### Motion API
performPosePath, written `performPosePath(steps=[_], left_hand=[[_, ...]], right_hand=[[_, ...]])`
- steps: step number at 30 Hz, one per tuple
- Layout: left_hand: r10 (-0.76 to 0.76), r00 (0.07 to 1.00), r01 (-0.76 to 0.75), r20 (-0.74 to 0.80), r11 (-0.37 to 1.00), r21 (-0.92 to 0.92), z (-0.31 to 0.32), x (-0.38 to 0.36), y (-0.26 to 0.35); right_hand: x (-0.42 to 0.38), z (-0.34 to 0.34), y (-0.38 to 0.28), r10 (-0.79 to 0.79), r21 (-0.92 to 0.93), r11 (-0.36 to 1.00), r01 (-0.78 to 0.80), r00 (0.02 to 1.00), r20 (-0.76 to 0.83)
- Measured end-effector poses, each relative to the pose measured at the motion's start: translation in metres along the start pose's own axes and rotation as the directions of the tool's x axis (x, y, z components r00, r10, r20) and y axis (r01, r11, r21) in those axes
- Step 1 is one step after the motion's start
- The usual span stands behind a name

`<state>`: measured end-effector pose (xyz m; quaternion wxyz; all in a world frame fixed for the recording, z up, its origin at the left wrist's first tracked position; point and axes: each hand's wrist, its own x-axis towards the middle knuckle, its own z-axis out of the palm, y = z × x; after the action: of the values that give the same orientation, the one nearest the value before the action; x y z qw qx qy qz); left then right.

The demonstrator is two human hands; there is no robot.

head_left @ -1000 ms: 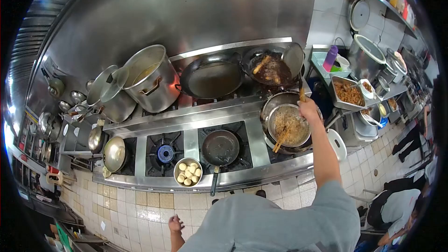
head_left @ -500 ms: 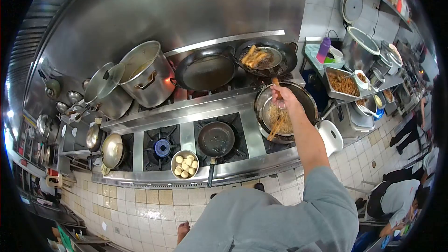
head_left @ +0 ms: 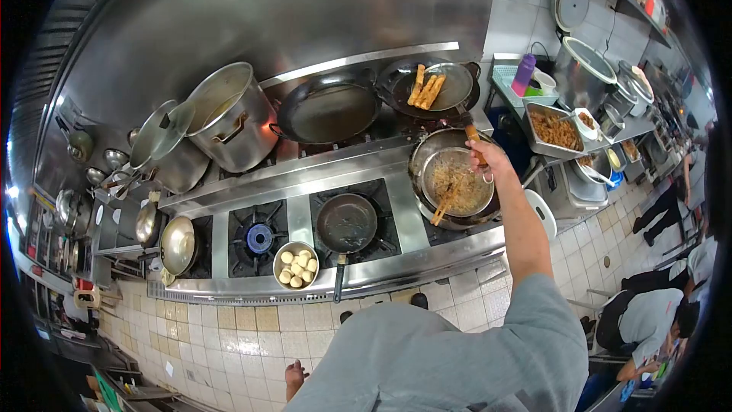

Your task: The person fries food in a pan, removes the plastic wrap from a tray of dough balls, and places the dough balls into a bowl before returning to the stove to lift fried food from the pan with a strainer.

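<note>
My right hand [head_left: 489,159] is closed around the wooden handle of a round skimmer [head_left: 456,84], whose flat head is over the back right wok [head_left: 395,91]. Several long golden fried rolls [head_left: 431,91] lie at the left part of the skimmer head and beside it. Below my right hand, a metal strainer bowl [head_left: 488,197] with fried crumbs [head_left: 451,180] and a pair of wooden tongs or chopsticks [head_left: 444,207] sits in a wider pan. My left hand [head_left: 295,372] hangs low beside my body, holding nothing, its fingers loosely apart.
A dark wok [head_left: 328,111] and a large stockpot [head_left: 235,111] stand on the back burners. In front are a frying pan [head_left: 347,223] and a bowl of pale round pieces [head_left: 296,265]. Trays of food [head_left: 553,128] are at right. Co-workers [head_left: 648,320] are at lower right.
My right hand has moved right and slightly down with the skimmer. The skimmer head has shifted right in the wok, and the rolls now sit more toward its left edge.
</note>
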<state>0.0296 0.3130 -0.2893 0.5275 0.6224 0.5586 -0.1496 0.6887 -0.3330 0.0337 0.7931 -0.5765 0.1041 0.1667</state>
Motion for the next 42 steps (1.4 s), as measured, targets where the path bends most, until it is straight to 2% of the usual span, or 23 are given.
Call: performPosePath(steps=[1,3,4,5,7,10,15,17,18,19,21,22,23,25,26,28,30,31,32,33,35,38,42], left_hand=[[0.001,1.000,-0.001,0.002,1.000,0.006,0.002,-0.013,0.020],[0.089,0.995,-0.092,-0.045,0.994,-0.064,0.015,-0.055,0.070],[0.090,0.995,-0.090,-0.033,0.996,-0.017,0.016,-0.058,0.086],[0.088,0.996,-0.089,-0.031,0.996,-0.013,0.015,-0.054,0.088],[0.129,0.991,-0.131,-0.022,0.987,-0.093,0.019,-0.042,0.094],[0.125,0.992,-0.127,-0.017,0.988,-0.093,0.021,-0.037,0.093],[0.095,0.995,-0.095,0.012,0.995,-0.041,0.025,-0.051,0.081],[0.022,0.999,-0.021,-0.025,1.000,0.017,0.028,-0.058,0.073],[0.134,0.990,-0.135,-0.046,0.990,-0.030,0.025,-0.016,0.030],[0.111,0.993,-0.112,-0.025,0.994,-0.017,0.023,0.009,0.002],[0.066,0.998,-0.066,0.018,0.998,0.013,0.021,0.028,-0.023],[0.113,0.994,-0.111,-0.008,0.984,0.139,0.018,0.025,-0.028],[0.111,0.994,-0.108,-0.010,0.985,0.137,0.016,0.024,-0.032],[0.124,0.991,-0.113,-0.048,0.976,0.184,0.015,0.022,-0.035],[0.097,0.995,-0.096,-0.017,0.993,0.070,0.011,0.022,-0.036],[0.043,0.998,-0.035,0.046,0.987,-0.155,0.004,-0.002,-0.017],[0.062,0.998,-0.062,-0.008,0.990,-0.129,0.006,-0.008,-0.009],[0.083,0.995,-0.089,-0.061,0.991,-0.101,0.007,-0.012,-0.003],[0.003,0.999,-0.007,-0.048,0.995,-0.100,0.008,-0.027,0.008],[0.002,0.999,-0.007,-0.047,0.995,-0.098,0.011,-0.045,0.029],[-0.013,1.000,0.012,-0.023,0.999,-0.046,0.011,-0.062,0.052],[0.009,1.000,-0.009,0.001,0.999,-0.041,0.011,-0.057,0.059],[0.016,1.000,-0.016,-0.007,0.999,0.036,0.014,-0.060,0.077]], right_hand=[[-0.001,-0.004,-0.005,-0.037,-0.109,0.994,0.032,0.999,-0.040],[-0.003,-0.001,-0.021,-0.058,-0.133,0.990,0.045,0.993,-0.102],[0.003,-0.004,-0.028,-0.059,-0.249,0.968,0.019,0.986,-0.155],[0.005,-0.003,-0.037,-0.065,-0.361,0.933,-0.015,0.976,-0.206],[0.005,0.011,-0.051,-0.085,-0.379,0.925,-0.017,0.964,-0.251],[0.002,0.035,-0.067,-0.168,-0.547,0.837,-0.024,0.940,-0.297],[0.000,0.052,-0.072,-0.204,-0.527,0.849,0.022,0.936,-0.289],[-0.001,0.055,-0.070,-0.199,-0.508,0.861,0.028,0.937,-0.286],[-0.003,0.057,-0.069,-0.171,-0.379,0.924,0.055,0.944,-0.282],[-0.006,0.059,-0.066,-0.143,-0.242,0.967,0.076,0.951,-0.274],[-0.020,0.066,-0.066,-0.144,-0.224,0.971,0.078,0.945,-0.294],[-0.025,0.070,-0.065,-0.145,-0.204,0.975,0.082,0.938,-0.315],[-0.024,0.068,-0.061,-0.143,-0.205,0.975,0.081,0.939,-0.312],[-0.021,0.057,-0.054,-0.289,-0.455,0.882,0.120,0.901,-0.322],[-0.023,0.055,-0.051,-0.352,-0.552,0.824,0.127,0.878,-0.325],[-0.026,0.049,-0.044,-0.372,-0.589,0.800,0.116,0.866,-0.335],[-0.027,0.040,-0.042,-0.393,-0.624,0.774,0.106,0.853,-0.343],[-0.026,0.033,-0.041,-0.311,-0.569,0.819,0.070,0.888,-0.338],[-0.025,0.028,-0.039,-0.228,-0.512,0.859,0.030,0.917,-0.328],[-0.024,0.024,-0.035,-0.227,-0.511,0.859,0.028,0.916,-0.331],[-0.023,0.018,-0.024,-0.164,-0.294,0.953,0.079,0.946,-0.278],[-0.025,0.018,-0.014,-0.163,-0.193,0.974,0.120,0.960,-0.228],[-0.031,0.029,-0.011,-0.188,-0.195,0.969,0.152,0.964,-0.187]])
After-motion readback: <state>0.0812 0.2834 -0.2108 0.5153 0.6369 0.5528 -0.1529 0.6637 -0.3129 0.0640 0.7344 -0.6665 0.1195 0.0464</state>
